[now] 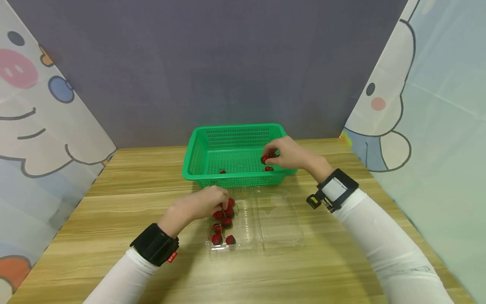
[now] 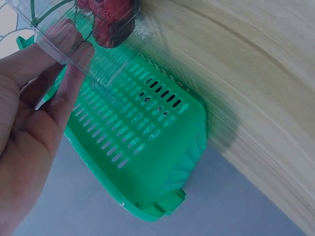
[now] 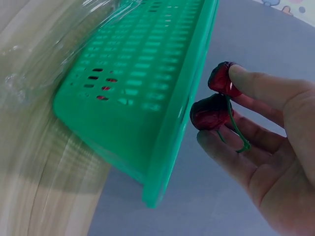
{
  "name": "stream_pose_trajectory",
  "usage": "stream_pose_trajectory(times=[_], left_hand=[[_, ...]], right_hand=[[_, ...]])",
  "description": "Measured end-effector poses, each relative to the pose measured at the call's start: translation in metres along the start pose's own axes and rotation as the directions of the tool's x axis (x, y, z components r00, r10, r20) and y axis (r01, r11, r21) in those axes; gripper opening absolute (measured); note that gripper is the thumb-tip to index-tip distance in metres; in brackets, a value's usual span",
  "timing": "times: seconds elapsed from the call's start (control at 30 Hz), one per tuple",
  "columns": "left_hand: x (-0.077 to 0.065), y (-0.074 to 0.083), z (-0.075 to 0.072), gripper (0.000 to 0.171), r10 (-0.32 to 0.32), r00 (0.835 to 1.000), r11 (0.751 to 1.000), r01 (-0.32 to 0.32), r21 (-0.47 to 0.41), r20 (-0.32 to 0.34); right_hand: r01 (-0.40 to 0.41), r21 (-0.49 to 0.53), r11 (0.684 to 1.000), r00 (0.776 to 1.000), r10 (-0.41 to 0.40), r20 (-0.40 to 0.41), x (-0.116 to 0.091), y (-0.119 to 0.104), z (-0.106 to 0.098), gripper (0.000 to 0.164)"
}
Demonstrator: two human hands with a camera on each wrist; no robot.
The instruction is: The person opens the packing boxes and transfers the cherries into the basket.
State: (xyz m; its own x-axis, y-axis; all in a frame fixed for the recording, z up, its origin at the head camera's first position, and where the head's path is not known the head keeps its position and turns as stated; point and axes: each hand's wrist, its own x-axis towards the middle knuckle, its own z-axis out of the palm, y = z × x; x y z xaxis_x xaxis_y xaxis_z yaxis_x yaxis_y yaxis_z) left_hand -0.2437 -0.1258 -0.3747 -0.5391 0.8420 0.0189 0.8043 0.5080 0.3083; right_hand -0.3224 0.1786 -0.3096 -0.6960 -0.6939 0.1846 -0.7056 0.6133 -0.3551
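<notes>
"How many cherries (image 1: 226, 222) are you counting?"

"Seven are showing in the left half of the one clear container (image 1: 243, 223). The left hand (image 1: 203, 202) is covering part of that half, so I can't be sure of its total."

"And elsewhere?"

"At least two are lying inside the one green basket (image 1: 231, 157), just behind its front wall. Two more, a joined pair (image 3: 212, 113), are hanging together by one green stem (image 3: 236, 124) from the right hand (image 1: 286, 153)."

"How are that hand's fingers standing?"

"They're pinching the pair between thumb and fingertips, the palm turning inward. The right arm is reaching forward and leftward, and the hand is hovering over the basket's front right corner."

"The left one?"

"It's bending down over the container, its arm slanting forward and to the right. Its fingers are drawing close together, tips pointing down beside the cherries near a thin stem (image 2: 33, 19). Whether they're gripping it, I can't tell."

"Where is the container resting?"

"It's lying unfolded on the wooden tabletop (image 1: 133, 190), in front of the basket, its two halves sitting side by side. Two black wristbands (image 1: 155, 245) are circling the wrists, one each, and two white sleeves (image 1: 387, 245) are covering the forearms."
</notes>
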Motion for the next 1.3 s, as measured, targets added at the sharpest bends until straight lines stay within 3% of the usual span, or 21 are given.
stream_pose_trajectory(times=[0.37, 0.53, 0.9, 1.3], left_hand=[[0.000, 0.001, 0.000, 0.014, 0.041, 0.999, 0.997, -0.042, 0.064, 0.003], [0.000, 0.003, -0.001, 0.019, 0.045, 0.999, 0.997, -0.045, 0.062, 0.001], [-0.001, 0.007, -0.002, 0.013, 0.019, 1.000, 0.999, -0.019, 0.042, 0.002], [0.001, 0.008, -0.001, 0.015, 0.038, 0.999, 0.999, -0.037, 0.030, -0.027]], right_hand=[[-0.083, -0.040, 0.996, 0.996, 0.084, 0.016, -0.001, 0.009, 0.002, 0.006], [-0.104, -0.044, 0.994, 0.994, 0.104, 0.014, -0.001, 0.011, 0.003, 0.008], [-0.139, -0.046, 0.989, 0.990, 0.140, 0.014, -0.002, 0.011, 0.003, 0.018], [-0.154, -0.039, 0.987, 0.988, 0.155, 0.026, -0.004, 0.014, 0.007, 0.023]])
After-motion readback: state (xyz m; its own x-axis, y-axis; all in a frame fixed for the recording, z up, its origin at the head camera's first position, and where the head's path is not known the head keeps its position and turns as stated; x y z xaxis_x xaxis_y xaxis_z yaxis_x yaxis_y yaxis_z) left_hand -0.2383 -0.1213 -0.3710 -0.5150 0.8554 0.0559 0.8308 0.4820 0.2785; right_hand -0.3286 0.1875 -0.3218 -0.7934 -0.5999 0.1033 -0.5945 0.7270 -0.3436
